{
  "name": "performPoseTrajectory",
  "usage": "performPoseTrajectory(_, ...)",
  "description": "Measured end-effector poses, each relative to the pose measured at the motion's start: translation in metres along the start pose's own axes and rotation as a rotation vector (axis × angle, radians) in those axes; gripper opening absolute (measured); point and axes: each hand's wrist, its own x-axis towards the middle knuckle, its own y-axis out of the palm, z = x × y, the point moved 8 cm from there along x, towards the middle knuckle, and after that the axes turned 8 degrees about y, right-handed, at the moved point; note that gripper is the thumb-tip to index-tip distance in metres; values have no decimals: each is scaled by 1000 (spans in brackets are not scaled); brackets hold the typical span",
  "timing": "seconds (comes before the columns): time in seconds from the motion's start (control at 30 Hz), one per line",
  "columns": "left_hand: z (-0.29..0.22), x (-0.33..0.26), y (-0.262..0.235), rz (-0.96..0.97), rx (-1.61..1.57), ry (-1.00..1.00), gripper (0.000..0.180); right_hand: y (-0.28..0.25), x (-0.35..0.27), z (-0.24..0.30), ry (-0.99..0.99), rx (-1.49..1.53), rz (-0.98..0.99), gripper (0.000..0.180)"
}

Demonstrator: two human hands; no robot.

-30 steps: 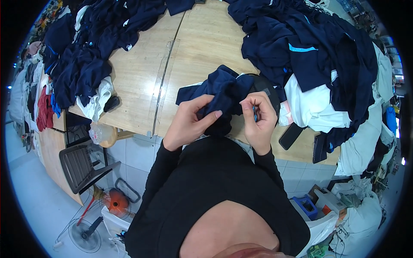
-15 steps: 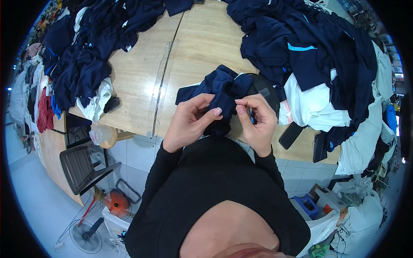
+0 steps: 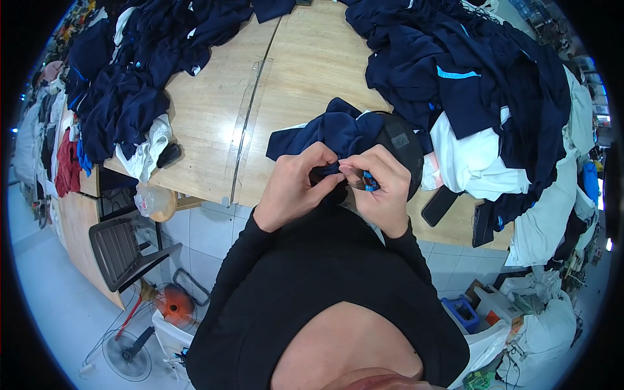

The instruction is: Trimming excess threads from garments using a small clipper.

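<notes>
A dark navy garment (image 3: 341,133) lies bunched at the table's near edge, in front of my body. My left hand (image 3: 296,188) is closed on a fold of it, thumb and forefinger pinched together. Right beside it, my right hand (image 3: 383,188) is also closed, its fingertips meeting the left ones at the cloth. A small blue-and-black thing (image 3: 370,181) is tucked inside my right hand; its kind is mostly hidden by the fingers. Whatever lies between the fingertips is too small to make out. Under the garment's right side sits a black rounded thing (image 3: 404,148) with a grey patch.
Piles of navy garments stand at the left (image 3: 127,104) and right (image 3: 468,71) of the wooden table (image 3: 305,58). White cloth (image 3: 471,159) and a black phone (image 3: 441,206) lie to the right. A brown chair (image 3: 117,253) and a fan (image 3: 130,351) are at lower left.
My right hand has moved left, and its fingertips now meet those of my left hand. The pinched fold sits lower, and more of the blue-and-black thing shows.
</notes>
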Motion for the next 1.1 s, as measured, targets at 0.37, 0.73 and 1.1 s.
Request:
performPoseTrajectory(0.37,2,-3,1,-170,-361,-136,20,-2,-1,-7,89,71,8,18)
performPoseTrajectory(0.73,1,-2,-1,-177,-238,57,12,3,-12,10,23,76,120,16)
performPoseTrajectory(1.1,20,-9,9,-222,-642,-98,5,-28,-14,-10,184,36,-120,34)
